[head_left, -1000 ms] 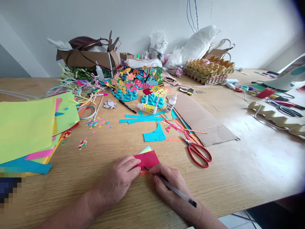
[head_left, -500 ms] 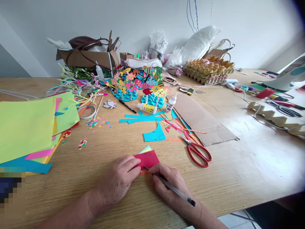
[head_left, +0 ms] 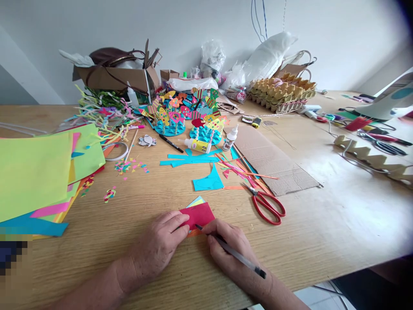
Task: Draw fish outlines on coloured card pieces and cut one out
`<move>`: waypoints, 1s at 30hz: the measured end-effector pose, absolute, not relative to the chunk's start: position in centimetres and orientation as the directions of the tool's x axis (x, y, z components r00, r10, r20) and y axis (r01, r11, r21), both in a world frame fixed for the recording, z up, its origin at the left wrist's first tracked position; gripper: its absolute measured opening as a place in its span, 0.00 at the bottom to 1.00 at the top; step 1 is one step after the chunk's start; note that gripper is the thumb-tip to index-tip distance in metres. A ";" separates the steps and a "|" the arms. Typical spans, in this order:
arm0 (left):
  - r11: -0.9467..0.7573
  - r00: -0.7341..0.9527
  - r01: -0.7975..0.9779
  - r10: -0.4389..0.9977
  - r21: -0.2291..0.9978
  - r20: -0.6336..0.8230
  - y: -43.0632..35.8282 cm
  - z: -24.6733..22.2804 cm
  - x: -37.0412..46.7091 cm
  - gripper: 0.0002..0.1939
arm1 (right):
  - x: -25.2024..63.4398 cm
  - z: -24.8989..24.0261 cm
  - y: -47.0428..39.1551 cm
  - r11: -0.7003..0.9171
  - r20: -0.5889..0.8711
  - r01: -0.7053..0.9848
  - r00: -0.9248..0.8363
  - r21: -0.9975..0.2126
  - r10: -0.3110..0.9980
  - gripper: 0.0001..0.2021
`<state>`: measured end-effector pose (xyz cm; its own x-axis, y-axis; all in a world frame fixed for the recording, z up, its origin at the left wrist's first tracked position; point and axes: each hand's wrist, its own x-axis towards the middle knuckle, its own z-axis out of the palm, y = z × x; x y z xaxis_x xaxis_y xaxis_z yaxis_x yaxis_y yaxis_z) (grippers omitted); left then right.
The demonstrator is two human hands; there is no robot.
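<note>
Red paper (head_left: 201, 214) lies near the front of the wooden table (head_left: 129, 232), over other coloured sheets whose edges peek out. A big paper pile (head_left: 32, 172) spreads along the left, and flat cardboard (head_left: 274, 163) sits further back on the right. The left hand (head_left: 159, 243) lies unclenched, palm down, its fingertips on the red paper's left end. The right hand (head_left: 227, 260) is curled tight in a writing grip. Red-handled scissors (head_left: 266, 206) rest to its right, a blue scrap (head_left: 208, 180) beyond the red paper. The gripped pen (head_left: 240, 256) points its tip at the red paper, and tiny paper bits (head_left: 110, 194) dot the left
</note>
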<state>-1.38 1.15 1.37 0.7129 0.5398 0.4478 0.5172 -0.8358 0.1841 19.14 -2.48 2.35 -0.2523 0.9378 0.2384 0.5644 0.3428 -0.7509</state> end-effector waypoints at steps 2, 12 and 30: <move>-0.834 0.714 0.521 0.543 0.182 0.443 1.2 1.3 -1.4 0.17 | 19.1 2.4 -2.5 0.342 0.242 0.569 -0.246 -0.748 0.939 0.09; -0.844 0.719 0.506 0.525 0.175 0.455 1.2 1.6 -1.3 0.19 | 19.2 2.3 -2.5 0.378 0.289 0.568 -0.244 -0.732 0.926 0.10; -0.844 0.718 0.510 0.525 0.168 0.458 1.2 1.7 -1.3 0.21 | 19.3 2.2 -2.5 0.374 0.287 0.547 -0.241 -0.749 0.927 0.10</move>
<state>-1.32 1.22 1.69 0.7178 0.5248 0.4575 0.5099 -0.8437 0.1678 19.25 -2.50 2.24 -0.2407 0.9270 0.2875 0.5472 0.3742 -0.7487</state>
